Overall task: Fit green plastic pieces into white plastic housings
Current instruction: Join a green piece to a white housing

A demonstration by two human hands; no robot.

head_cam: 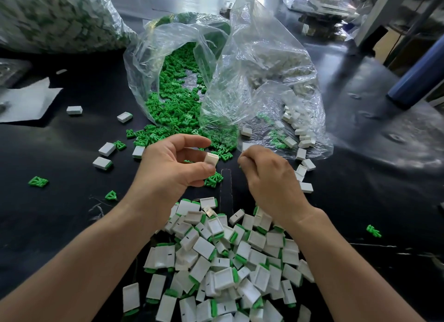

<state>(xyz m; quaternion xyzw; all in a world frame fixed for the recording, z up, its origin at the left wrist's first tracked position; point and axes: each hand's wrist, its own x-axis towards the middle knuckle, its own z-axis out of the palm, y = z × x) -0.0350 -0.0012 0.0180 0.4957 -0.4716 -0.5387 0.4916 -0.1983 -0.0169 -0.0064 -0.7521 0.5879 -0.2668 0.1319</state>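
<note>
**Clear Flanks, Crowded Centre**

Bare black table (pixel 60 225) lies open at middle left and middle right, broken only by scattered green pieces (pixel 38 181) and loose white housings (pixel 74 110). The bottom centre is blocked by a heap of assembled housings (pixel 204 247). Upper centre, two clear bags stand side by side: the green-piece bag (pixel 173 45) and the white-housing bag (pixel 271 65). A bulging bag (pixel 60 17) fills the upper left, a blue roll (pixel 420 69) the right edge.

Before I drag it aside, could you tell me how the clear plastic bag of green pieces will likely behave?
The clear crinkled plastic bag looks thin and floppy, so it would probably sag rather than slide whole. Its mouth lies open, with small green plastic pieces already spilled onto the black table, so tugging likely scatters more.
</note>
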